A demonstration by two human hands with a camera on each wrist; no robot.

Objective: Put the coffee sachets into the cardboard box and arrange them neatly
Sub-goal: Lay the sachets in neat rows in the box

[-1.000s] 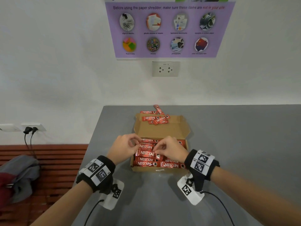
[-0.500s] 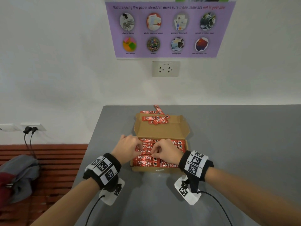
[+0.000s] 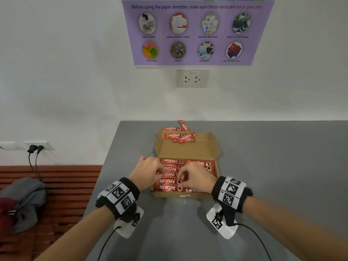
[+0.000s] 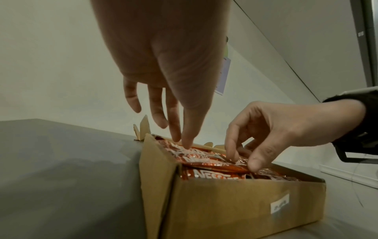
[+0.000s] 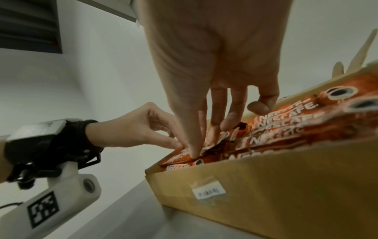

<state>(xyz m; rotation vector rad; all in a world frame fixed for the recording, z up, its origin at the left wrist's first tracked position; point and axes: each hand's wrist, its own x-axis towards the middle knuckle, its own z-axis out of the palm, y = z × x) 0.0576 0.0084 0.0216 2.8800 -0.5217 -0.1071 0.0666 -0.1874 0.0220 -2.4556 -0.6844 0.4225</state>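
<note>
An open cardboard box point(image 3: 185, 195) sits on the grey table, filled with rows of red Nescafe coffee sachets point(image 3: 199, 163). My left hand point(image 3: 148, 171) and right hand point(image 3: 197, 178) are both over the box's left half. Between them lies one sachet point(image 3: 168, 175), and each hand pinches one end of it with thumb and fingertips against the row below. The left wrist view shows that sachet point(image 4: 214, 165) lying atop the stack, with the left fingertips point(image 4: 185, 143) on it. In the right wrist view the right thumb presses its end point(image 5: 180, 157). More loose sachets point(image 3: 181, 137) lie on the opened lid.
Two further sachets point(image 3: 176, 128) lie on the table behind the lid, near the wall. The table's left edge point(image 3: 105, 166) drops to a slatted wooden bench with a grey bag point(image 3: 22, 202). Bare grey tabletop point(image 3: 282, 166) spreads to the right of the box.
Both hands have drawn closer together and sunk lower into the box, bringing the sachet held between them down onto the left-hand rows.
</note>
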